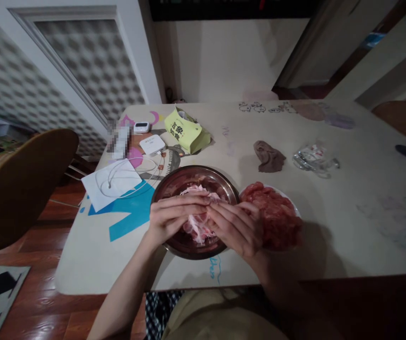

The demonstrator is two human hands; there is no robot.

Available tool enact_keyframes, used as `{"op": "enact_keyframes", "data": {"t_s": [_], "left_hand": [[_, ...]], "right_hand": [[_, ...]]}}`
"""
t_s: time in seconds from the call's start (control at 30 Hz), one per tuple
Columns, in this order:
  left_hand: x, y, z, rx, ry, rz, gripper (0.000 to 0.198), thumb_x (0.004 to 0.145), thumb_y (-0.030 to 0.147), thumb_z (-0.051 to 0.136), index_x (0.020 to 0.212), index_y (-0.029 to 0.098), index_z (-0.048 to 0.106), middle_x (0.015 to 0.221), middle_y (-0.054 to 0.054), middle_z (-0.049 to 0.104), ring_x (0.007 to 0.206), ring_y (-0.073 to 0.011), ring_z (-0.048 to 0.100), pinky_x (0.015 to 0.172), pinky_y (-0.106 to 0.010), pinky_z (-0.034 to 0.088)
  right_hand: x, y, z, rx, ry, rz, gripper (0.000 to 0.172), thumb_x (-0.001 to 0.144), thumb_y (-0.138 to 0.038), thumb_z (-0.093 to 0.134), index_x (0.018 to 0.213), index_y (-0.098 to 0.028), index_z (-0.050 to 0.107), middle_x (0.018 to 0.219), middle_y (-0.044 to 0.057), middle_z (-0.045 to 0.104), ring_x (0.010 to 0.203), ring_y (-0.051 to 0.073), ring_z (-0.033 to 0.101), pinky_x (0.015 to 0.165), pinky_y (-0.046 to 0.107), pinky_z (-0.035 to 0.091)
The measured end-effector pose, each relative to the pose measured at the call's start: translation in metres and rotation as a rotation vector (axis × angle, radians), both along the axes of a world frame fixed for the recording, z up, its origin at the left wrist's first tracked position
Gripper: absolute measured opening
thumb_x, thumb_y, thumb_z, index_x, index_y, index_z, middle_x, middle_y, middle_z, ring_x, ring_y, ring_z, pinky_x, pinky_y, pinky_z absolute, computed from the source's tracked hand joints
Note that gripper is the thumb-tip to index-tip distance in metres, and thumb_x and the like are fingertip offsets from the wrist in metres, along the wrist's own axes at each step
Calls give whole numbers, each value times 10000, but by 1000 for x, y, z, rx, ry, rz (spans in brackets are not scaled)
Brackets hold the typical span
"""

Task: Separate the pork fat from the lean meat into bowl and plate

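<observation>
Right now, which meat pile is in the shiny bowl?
The paler, white-streaked pile, under the left hand and right hand. The redder pile sits in a white-rimmed dish beside the bowl.

From mid-table (pixel 85 264): bag (pixel 187 131) at 11 o'clock, 2 white devices (pixel 152 145) at 10, paper (pixel 125 179) under a cable (pixel 109 179) at 9, brown cloth (pixel 269 157) at 2, crumpled plastic (pixel 312 158) between 2 and 3. Off it, chair (pixel 21 189) at 9, rug (pixel 0 283) at 8.

You have a bowl (pixel 169 186) of glossy metal, and red meat (pixel 277 217) with a moist sheen. Your desk (pixel 348 203) looks smooth, the brown rag (pixel 269 158) matt cloth, the clear wrapper (pixel 312 159) shiny plastic, the floor (pixel 54 241) glossy wood.
</observation>
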State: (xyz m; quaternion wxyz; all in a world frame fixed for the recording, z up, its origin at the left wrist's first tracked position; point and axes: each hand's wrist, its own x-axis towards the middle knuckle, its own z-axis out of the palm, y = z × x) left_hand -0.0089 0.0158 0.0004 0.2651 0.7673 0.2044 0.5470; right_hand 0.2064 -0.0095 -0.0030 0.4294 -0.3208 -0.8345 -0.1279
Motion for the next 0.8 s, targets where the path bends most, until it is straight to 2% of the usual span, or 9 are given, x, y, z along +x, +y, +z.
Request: {"op": "enact_keyframes", "data": {"t_s": [0.1, 0.27, 0.33, 0.47, 0.63, 0.8], "left_hand": [[0, 0, -1, -2, 6, 0, 246, 971, 165, 624, 1173, 200, 761, 1152, -112, 781, 1149, -254, 736, 975, -407, 642], [-1, -1, -1, -30, 24, 5, 243, 978, 187, 619, 1170, 202, 766, 1166, -119, 777, 1141, -254, 740, 966, -387, 646], [-2, -1, -1, -24, 22, 7, 245, 976, 184, 622, 1175, 205, 764, 1170, -115, 776, 1135, -248, 743, 967, -381, 646], [-1, -1, -2, -2, 15, 0, 269, 979, 162, 613, 1204, 208, 752, 1177, -110, 775, 1137, -239, 742, 973, -386, 646], [-1, 0, 0, 0, 10, -10, 265, 984, 180, 610, 1208, 216, 748, 1186, -105, 773, 1159, -253, 733, 981, -428, 647], [-2, 0, -1, 16, 16, -2, 274, 981, 160, 607, 1208, 216, 749, 1174, -99, 777, 1138, -244, 742, 975, -413, 651]], "right_hand": [[-3, 1, -2, -8, 57, -10, 417, 946, -227, 675, 1352, -288, 597, 1109, -47, 803, 949, 131, 765, 929, 336, 480], [-7, 2, 3, -2, 67, -36, 232, 963, -216, 655, 1190, -266, 663, 1037, -39, 815, 901, 128, 770, 914, 341, 476], [-8, 1, 6, -2, 75, -38, 215, 953, -208, 666, 1161, -258, 669, 1026, -39, 817, 902, 127, 769, 905, 338, 479], [-10, 1, 7, 4, 116, -23, 263, 912, -173, 700, 1170, -211, 665, 1017, -20, 816, 908, 127, 765, 909, 330, 479], [-13, 4, 4, -16, 163, -22, 348, 902, -140, 685, 1231, -250, 647, 994, -37, 817, 896, 123, 765, 874, 315, 505], [-17, 6, 1, -11, 209, -10, 440, 881, -107, 693, 1281, -277, 630, 997, -31, 817, 896, 138, 772, 863, 316, 534]]}}
